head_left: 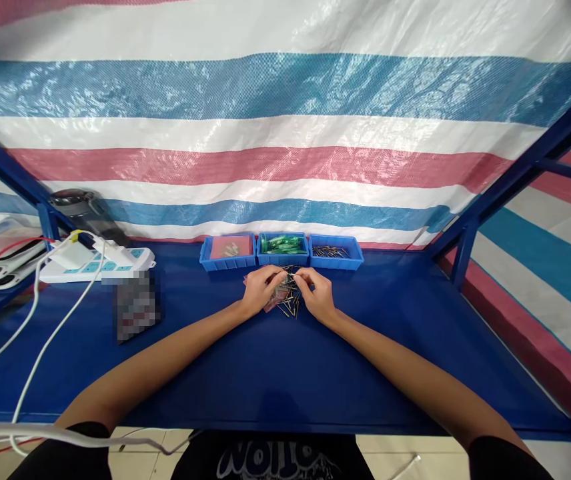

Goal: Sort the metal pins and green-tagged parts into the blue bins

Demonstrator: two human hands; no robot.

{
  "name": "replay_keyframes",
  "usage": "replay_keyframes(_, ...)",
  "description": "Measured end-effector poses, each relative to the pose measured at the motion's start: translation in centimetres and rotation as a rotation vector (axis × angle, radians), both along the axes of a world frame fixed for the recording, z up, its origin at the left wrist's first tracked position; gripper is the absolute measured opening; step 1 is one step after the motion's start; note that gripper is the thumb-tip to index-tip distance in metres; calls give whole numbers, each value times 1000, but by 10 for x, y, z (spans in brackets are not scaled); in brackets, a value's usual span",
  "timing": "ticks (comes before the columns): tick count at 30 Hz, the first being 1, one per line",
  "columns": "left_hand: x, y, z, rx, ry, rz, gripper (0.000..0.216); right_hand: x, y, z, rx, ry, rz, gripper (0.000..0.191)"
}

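Both my hands meet over a small heap of thin metal pins (289, 305) on the blue table (275, 373). My left hand (260, 288) has its fingers curled and pinched together, apparently on a small pinkish bag (274, 300) that lies under it. My right hand (318, 292) is pinched too, its fingertips close to the left hand's, on something too small to make out. Just beyond the hands stand three small blue trays: the left tray (227, 253) with pinkish bags, the middle tray (282, 247) with green parts, the right tray (335, 253) with dark pins.
A white power strip (98, 263) with plugs and white cables lies at the left, a blurred dark object (136, 305) in front of it. A black device (83, 207) stands behind. Blue frame posts (463, 250) flank the table; a striped tarp hangs behind.
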State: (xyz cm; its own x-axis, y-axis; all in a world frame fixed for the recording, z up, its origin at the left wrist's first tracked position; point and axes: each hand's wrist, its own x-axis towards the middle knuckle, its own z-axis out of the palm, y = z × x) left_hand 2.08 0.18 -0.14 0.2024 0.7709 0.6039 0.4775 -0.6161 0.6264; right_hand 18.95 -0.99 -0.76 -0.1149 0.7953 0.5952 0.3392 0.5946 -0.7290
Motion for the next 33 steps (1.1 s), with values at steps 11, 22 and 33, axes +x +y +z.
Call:
replay_keyframes(11,0,-5,3,12,-20,-37,24,0,3,0,30,-109,56,23)
replay_keyframes(22,-1,-6,2,-57,-94,-55,28,12,17,-5,-312,601,87,21)
replay_keyframes(33,-2,-5,0,-37,-63,-43,28,19,36,-10,-487,768,128,17)
